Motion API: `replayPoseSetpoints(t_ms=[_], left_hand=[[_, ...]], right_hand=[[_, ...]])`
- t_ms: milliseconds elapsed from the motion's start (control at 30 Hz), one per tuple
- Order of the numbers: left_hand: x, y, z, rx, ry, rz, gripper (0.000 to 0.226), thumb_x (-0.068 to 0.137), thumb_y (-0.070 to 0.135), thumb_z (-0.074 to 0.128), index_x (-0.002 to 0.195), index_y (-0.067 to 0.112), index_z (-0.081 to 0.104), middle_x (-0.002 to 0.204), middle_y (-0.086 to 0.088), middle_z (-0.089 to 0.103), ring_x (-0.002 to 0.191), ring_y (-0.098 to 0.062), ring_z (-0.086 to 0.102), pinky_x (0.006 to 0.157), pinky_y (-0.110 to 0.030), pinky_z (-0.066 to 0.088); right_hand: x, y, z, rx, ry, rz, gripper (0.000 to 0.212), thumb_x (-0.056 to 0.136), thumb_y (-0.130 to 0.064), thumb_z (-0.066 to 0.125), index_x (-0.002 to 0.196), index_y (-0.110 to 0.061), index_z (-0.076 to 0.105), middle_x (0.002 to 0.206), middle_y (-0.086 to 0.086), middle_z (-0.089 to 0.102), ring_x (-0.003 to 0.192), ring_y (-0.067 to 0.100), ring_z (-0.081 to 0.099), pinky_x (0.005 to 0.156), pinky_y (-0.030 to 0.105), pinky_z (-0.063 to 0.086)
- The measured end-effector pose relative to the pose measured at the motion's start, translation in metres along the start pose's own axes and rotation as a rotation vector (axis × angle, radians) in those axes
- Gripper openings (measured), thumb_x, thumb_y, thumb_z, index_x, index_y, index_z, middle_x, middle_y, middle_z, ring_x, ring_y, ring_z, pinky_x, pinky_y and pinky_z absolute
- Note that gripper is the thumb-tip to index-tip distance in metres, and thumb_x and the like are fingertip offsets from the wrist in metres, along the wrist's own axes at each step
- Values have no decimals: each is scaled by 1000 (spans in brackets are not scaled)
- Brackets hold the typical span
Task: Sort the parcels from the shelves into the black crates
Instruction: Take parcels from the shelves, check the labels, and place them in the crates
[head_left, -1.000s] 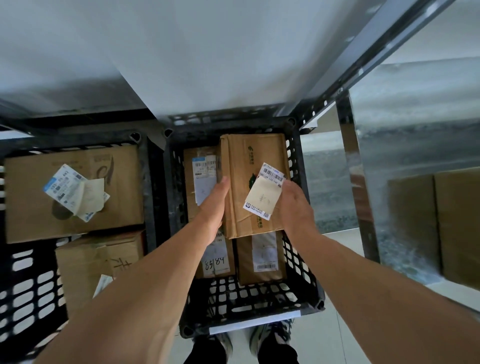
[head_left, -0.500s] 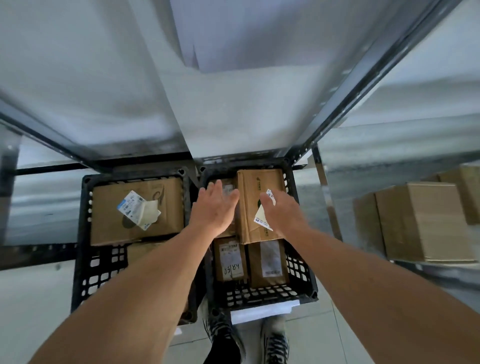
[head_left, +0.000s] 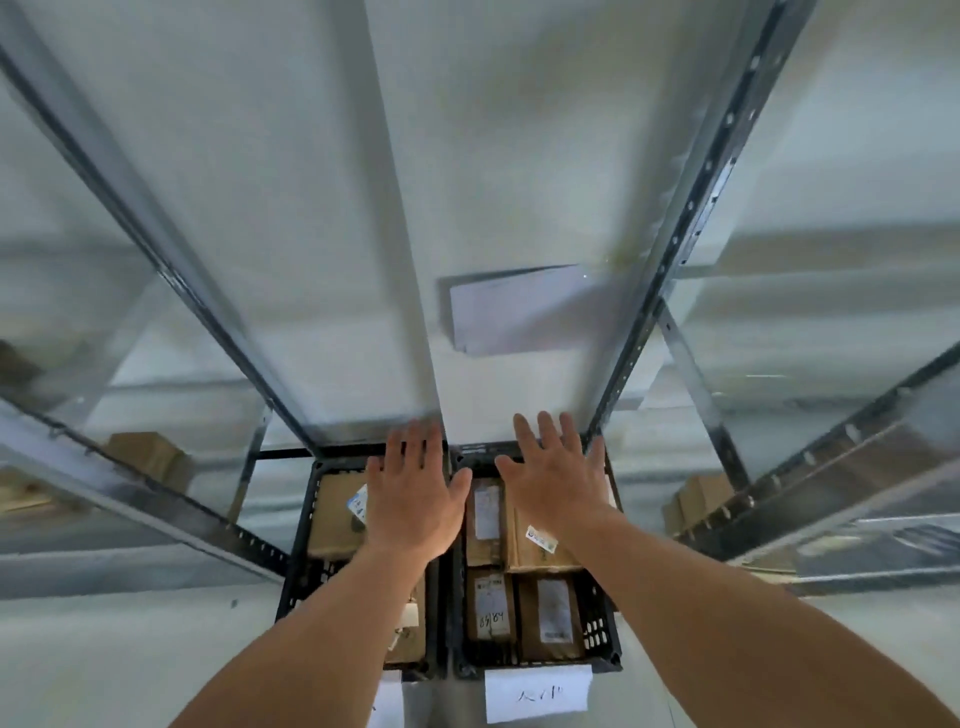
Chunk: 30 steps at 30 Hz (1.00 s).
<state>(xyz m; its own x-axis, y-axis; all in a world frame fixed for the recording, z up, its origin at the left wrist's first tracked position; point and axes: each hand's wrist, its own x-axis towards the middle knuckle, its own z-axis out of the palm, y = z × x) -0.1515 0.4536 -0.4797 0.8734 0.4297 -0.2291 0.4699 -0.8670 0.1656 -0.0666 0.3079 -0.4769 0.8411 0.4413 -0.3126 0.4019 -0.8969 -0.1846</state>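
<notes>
While left hand (head_left: 413, 499) and right hand (head_left: 558, 483) spread empty, brown white-labelled parcels (head_left: 553, 618) fill black crates (head_left: 600, 631).

Open air above seemingly full crates (head_left: 597, 631)

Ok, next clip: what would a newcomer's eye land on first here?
Two bare forearms reach in, the left hand and right hand spread open and empty at mid-frame. Beneath them sit the left crate and right crate, black, side by side, holding brown parcels. Grey metal shelving fans out overhead.
</notes>
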Motion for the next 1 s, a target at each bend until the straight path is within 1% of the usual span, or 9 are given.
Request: replayPoseSetpoints(t_ms=[67,167,300,400,500,600,733,900,1000], left_hand=[[-20,-2,-34,76,92,34,72,101,58,17,157,23,-12,165,-2,-17,152,-24,-14,121,-47,-4],[-47,-5,-85,100,212,26,71,102,57,15,156,24,-16,163,-1,-23,150,-23,-19,122,-47,-7],[-84,-6,-142,116,320,40,70,101,56,11,154,26,-23,161,1,-29,148,-20,-25,122,-46,-9],[-116,-7,-177,89,407,87,69,102,54,13,155,25,-20,162,1,-26,149,-20,-23,122,-45,-10],[-146,-4,-201,88,485,188,68,102,53,14,157,22,-13,164,-1,-18,151,-22,-17,121,-46,-6],[-173,10,-210,50,496,291,68,103,52,17,157,22,-11,165,-1,-14,152,-23,-16,121,-46,-5],[-206,46,-207,-4,472,440,69,103,54,18,157,24,-11,165,0,-15,152,-21,-16,122,-45,-5],[-236,109,-209,-36,451,610,68,103,54,18,157,24,-10,166,-1,-13,152,-23,-14,122,-45,-4],[-250,156,-203,-62,423,707,69,102,55,19,157,26,-11,165,1,-14,151,-21,-16,122,-44,-5]], right_hand=[[-25,-10,-27,-31,64,-46,68,104,-60,15,160,-33,-10,170,-1,-14,155,26,-20,121,59,-9],[-60,-25,-61,-51,176,-82,67,103,-62,13,159,-36,-15,168,-2,-21,153,25,-25,121,58,-13],[-105,-45,-101,-43,305,-85,67,102,-64,11,158,-40,-18,167,-4,-24,152,24,-27,122,58,-13],[-144,-59,-131,-28,401,-78,67,102,-64,11,158,-40,-17,166,-5,-25,152,24,-28,123,57,-12],[-187,-65,-151,-11,482,-45,67,101,-64,11,159,-39,-14,167,-4,-23,152,24,-27,123,57,-11],[-232,-57,-159,-11,544,19,68,102,-64,11,160,-38,-12,168,-3,-22,153,25,-26,123,58,-10],[-285,-31,-171,-38,580,139,68,102,-64,11,160,-38,-11,168,-3,-20,153,24,-25,123,56,-12],[-336,17,-182,-21,621,284,67,103,-62,12,161,-36,-10,169,-2,-17,153,24,-23,124,58,-8],[-368,56,-187,-22,636,378,67,103,-62,12,160,-35,-11,169,-1,-17,154,25,-22,124,57,-8]])
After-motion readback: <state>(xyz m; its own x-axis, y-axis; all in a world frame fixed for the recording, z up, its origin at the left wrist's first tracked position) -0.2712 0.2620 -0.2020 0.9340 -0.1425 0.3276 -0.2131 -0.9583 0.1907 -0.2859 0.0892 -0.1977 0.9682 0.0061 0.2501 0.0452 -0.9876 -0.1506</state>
